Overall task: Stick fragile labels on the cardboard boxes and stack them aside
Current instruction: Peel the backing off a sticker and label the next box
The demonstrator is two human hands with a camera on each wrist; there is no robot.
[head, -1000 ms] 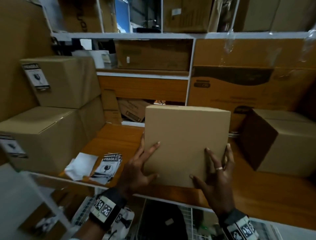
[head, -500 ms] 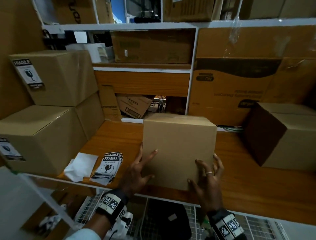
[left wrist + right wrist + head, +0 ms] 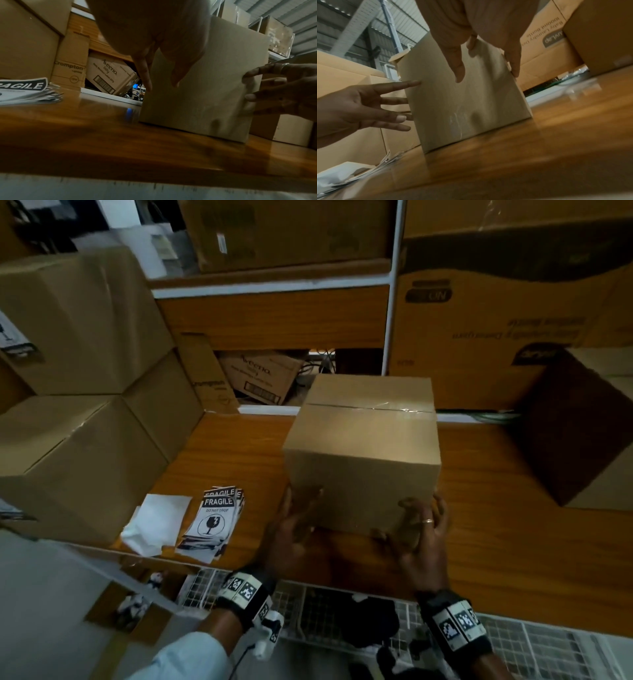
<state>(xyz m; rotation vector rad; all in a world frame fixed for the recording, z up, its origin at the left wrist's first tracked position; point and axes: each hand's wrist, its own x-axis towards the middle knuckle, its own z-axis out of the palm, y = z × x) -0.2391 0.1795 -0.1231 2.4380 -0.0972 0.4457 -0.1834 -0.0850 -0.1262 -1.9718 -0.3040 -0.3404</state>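
A plain cardboard box (image 3: 363, 453) sits flat on the wooden table (image 3: 513, 542), its taped seam facing up and its near face bare of any label. The left hand (image 3: 291, 532) is at the box's lower left corner, fingers straight and fanned, the grip spread with fingertips (image 3: 412, 83) touching the near face and left edge. The right hand (image 3: 419, 534) is at the lower right corner, its grip also spread, fingers straight against the near face and the right edge; a ring (image 3: 427, 521) shows on one finger. Just left of the box lies a stack of fragile labels (image 3: 214, 518), with white backing papers (image 3: 159, 520) beside it. Further left, two labelled boxes (image 3: 78, 392) stand stacked one on the other. Another box (image 3: 579, 426) rests on the table to the right.
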